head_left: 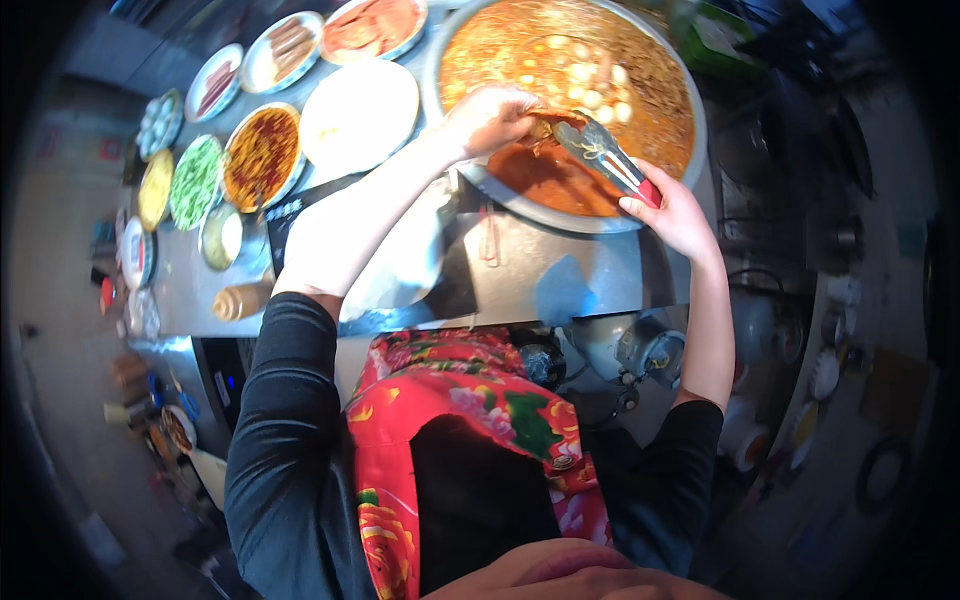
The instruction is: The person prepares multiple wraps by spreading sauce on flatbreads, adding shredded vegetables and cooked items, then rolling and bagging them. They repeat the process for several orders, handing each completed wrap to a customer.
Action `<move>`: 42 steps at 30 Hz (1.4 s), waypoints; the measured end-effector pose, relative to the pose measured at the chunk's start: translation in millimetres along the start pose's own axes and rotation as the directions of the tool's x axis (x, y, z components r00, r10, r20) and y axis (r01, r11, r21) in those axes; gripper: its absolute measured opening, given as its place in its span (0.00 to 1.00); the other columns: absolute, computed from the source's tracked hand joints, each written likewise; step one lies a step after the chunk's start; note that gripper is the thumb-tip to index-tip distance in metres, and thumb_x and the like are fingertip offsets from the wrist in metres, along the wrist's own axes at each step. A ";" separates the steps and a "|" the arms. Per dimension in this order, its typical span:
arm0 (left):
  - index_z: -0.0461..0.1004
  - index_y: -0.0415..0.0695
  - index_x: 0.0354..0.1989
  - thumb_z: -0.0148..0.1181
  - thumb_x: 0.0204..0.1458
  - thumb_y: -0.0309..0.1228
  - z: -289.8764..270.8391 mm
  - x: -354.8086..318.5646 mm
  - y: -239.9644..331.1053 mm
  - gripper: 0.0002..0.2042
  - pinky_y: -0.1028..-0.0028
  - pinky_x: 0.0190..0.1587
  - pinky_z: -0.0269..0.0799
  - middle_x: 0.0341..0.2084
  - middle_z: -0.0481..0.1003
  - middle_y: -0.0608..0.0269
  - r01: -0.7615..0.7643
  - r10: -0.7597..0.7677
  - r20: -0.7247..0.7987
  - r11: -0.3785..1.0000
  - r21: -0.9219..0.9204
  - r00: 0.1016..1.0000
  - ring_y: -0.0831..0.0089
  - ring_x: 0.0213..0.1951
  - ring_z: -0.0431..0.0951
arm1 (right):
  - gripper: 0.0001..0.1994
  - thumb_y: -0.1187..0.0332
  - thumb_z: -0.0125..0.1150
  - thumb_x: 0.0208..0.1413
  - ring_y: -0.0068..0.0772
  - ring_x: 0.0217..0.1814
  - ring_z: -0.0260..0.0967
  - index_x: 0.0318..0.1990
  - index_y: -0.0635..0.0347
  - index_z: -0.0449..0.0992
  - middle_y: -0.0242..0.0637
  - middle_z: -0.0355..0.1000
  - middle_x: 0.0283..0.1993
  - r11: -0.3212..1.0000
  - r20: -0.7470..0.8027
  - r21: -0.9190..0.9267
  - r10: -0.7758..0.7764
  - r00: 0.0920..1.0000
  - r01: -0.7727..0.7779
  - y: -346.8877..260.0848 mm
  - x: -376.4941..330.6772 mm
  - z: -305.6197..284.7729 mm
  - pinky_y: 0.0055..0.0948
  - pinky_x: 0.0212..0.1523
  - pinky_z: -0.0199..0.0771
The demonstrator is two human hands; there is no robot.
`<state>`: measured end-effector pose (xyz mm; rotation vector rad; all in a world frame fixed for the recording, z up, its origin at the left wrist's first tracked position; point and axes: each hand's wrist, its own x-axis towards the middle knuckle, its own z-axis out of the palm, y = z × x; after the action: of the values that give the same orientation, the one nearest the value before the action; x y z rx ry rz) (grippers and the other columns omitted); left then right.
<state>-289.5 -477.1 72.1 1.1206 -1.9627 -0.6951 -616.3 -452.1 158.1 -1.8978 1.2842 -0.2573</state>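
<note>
A pair of metal tongs [598, 150] with red grips is in my right hand [672, 212], its fingers closed around the handles. The tongs' tips meet a brown, sauce-coated piece of food [543, 128] above the near side of a large round pan [575, 222]. My left hand [490, 120] pinches the left side of that piece; its exact kind cannot be made out. Reddish-brown broth [555, 178] fills the pan. Several pale, egg-like rounds [595, 90] sit in its middle, with brown strands or skewers around the far side.
Left of the pan are a bright white round [360, 115], a bowl of chili sauce [262, 155], chopped greens [197, 180], sausages [290, 50] and pink slices [372, 27]. A tan bottle [240, 301] lies near the counter's front edge. Gas cylinders [640, 345] stand below.
</note>
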 end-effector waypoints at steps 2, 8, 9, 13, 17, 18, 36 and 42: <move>0.77 0.39 0.39 0.59 0.52 0.30 -28.0 -57.0 -3.9 0.09 0.60 0.38 0.74 0.29 0.78 0.48 0.127 -0.129 -0.006 0.979 -0.161 0.992 0.53 0.33 0.79 | 0.26 0.69 0.69 0.56 0.29 0.46 0.75 0.63 0.59 0.72 0.39 0.79 0.46 0.993 0.083 0.083 -0.086 0.993 0.079 -23.5 8.4 35.4 0.29 0.52 0.73; 0.78 0.40 0.38 0.60 0.49 0.31 -85.5 -243.2 -18.3 0.10 0.59 0.40 0.74 0.28 0.79 0.46 0.734 -0.726 -0.143 0.679 0.001 0.672 0.52 0.35 0.80 | 0.24 0.69 0.69 0.56 0.29 0.43 0.75 0.60 0.61 0.75 0.40 0.79 0.43 0.997 0.394 0.060 -0.072 0.916 0.053 -95.4 16.1 173.4 0.30 0.48 0.74; 0.78 0.40 0.38 0.59 0.48 0.31 -86.9 -269.2 -21.2 0.10 0.58 0.41 0.74 0.29 0.79 0.46 0.771 -0.748 -0.203 0.634 0.060 0.632 0.52 0.36 0.81 | 0.24 0.67 0.69 0.56 0.32 0.44 0.76 0.60 0.62 0.75 0.43 0.79 0.45 0.996 0.451 0.028 -0.092 0.888 0.089 -102.9 17.6 191.4 0.31 0.49 0.74; 0.79 0.41 0.42 0.58 0.53 0.28 -73.0 -333.3 -42.0 0.10 0.60 0.48 0.74 0.35 0.79 0.45 0.716 -0.680 -0.231 0.634 0.292 0.696 0.51 0.43 0.80 | 0.24 0.66 0.71 0.53 0.37 0.39 0.74 0.59 0.54 0.76 0.43 0.78 0.40 0.983 0.424 -0.120 -0.077 0.903 0.140 -120.6 17.3 218.7 0.31 0.46 0.74; 0.79 0.40 0.43 0.61 0.52 0.28 -60.5 -348.6 -52.7 0.10 0.57 0.50 0.73 0.38 0.78 0.45 0.664 -0.606 -0.277 0.708 0.240 0.746 0.47 0.45 0.78 | 0.24 0.68 0.70 0.54 0.34 0.36 0.74 0.60 0.52 0.76 0.41 0.77 0.36 0.951 0.467 -0.235 -0.070 0.881 0.200 -135.0 3.3 204.5 0.32 0.44 0.74; 0.79 0.40 0.43 0.61 0.52 0.28 -59.4 -347.6 -51.5 0.11 0.57 0.50 0.73 0.38 0.77 0.45 0.649 -0.586 -0.281 0.706 0.283 0.760 0.47 0.45 0.77 | 0.24 0.68 0.70 0.54 0.33 0.36 0.75 0.60 0.52 0.76 0.42 0.77 0.35 0.949 0.462 -0.157 -0.175 0.869 0.275 -138.6 -2.0 199.0 0.32 0.44 0.75; 0.80 0.42 0.43 0.62 0.50 0.33 -68.0 -327.5 -70.8 0.13 0.64 0.44 0.76 0.36 0.80 0.48 0.704 -0.690 -0.158 0.708 0.058 0.707 0.54 0.38 0.81 | 0.27 0.67 0.70 0.55 0.31 0.41 0.76 0.64 0.51 0.73 0.43 0.79 0.40 0.951 0.311 -0.265 -0.070 0.948 0.157 -139.8 -18.1 243.1 0.31 0.49 0.74; 0.80 0.40 0.42 0.62 0.50 0.36 -68.5 -319.9 -52.1 0.15 0.59 0.46 0.76 0.35 0.79 0.45 0.444 -0.410 -0.201 0.879 0.174 0.890 0.49 0.40 0.80 | 0.25 0.61 0.67 0.55 0.50 0.43 0.77 0.61 0.50 0.74 0.47 0.78 0.39 0.822 0.349 -0.474 -0.153 0.924 0.315 -152.5 -18.0 233.0 0.41 0.44 0.76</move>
<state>-103.9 -225.9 -38.1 1.7251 -1.6945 -0.6010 -388.3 -295.5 120.3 -2.4540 0.9659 0.2840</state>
